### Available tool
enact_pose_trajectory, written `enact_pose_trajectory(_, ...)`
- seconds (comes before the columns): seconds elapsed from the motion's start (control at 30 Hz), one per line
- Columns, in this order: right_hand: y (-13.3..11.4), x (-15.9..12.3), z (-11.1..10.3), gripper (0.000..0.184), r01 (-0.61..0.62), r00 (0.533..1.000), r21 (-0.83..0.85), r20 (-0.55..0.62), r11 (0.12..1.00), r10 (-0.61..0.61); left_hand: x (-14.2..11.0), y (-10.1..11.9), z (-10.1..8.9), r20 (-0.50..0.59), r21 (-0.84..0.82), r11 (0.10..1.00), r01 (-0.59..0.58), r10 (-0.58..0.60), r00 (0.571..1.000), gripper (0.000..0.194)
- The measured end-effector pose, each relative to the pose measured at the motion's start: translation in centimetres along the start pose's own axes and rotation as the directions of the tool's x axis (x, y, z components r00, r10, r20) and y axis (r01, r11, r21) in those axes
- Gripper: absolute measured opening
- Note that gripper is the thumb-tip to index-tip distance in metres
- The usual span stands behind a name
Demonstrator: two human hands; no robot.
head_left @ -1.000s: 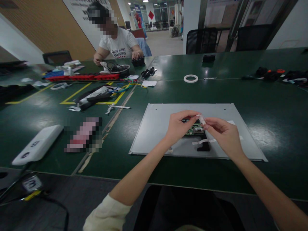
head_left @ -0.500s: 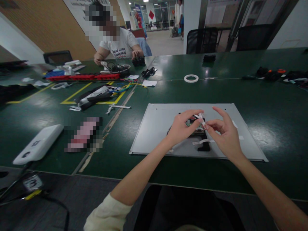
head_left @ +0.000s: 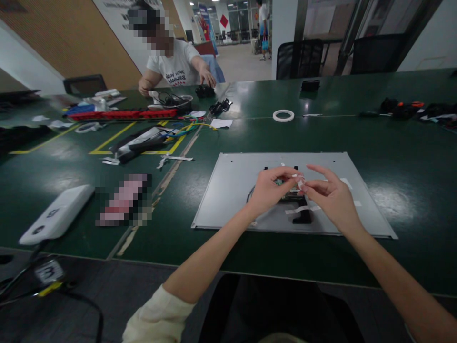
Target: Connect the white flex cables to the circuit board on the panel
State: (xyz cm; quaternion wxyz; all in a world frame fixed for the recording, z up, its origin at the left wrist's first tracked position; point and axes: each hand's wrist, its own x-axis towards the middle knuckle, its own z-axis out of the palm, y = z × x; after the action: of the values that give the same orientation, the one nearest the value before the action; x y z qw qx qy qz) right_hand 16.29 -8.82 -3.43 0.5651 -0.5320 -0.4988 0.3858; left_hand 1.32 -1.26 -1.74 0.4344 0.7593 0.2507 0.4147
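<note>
A grey metal panel (head_left: 235,190) lies flat on the green table in front of me. A small green circuit board (head_left: 290,192) with black parts sits near its middle, partly hidden by my hands. My left hand (head_left: 267,189) and my right hand (head_left: 330,197) meet above the board, both pinching a small piece of white tape (head_left: 299,181). My right hand's other fingers are spread. A white tape strip (head_left: 303,209) lies on the panel just below the hands, beside a black part (head_left: 302,218).
A roll of white tape (head_left: 283,116) lies farther back. A white device (head_left: 57,215) sits at left near the table edge. Cables, a red strip (head_left: 121,115) and tools crowd the far left, where another person (head_left: 174,62) works. Black tools (head_left: 403,110) lie far right.
My hands have drawn closer together over the board, and the right hand's fingers have spread while still pinching the tape. The person across has reached a hand onto a black object.
</note>
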Motion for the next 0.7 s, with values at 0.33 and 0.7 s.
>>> enact_pose_trajectory(0.33, 0.9, 0.2, -0.4, 0.021, 0.005, 0.991, -0.179, 0.131, 0.984, 0.019, 0.6, -1.3, -0.8, -0.095, 0.136, 0.991, -0.012, 0.025, 0.995, 0.017)
enact_pose_trajectory(0.7, 1.5, 0.2, -0.8, 0.024, 0.019, 0.985, -0.262, 0.17, 0.965, 0.027, 3.1, -4.1, -12.2, -0.409, 0.668, 0.727, 0.159, 0.18, 0.894, 0.022)
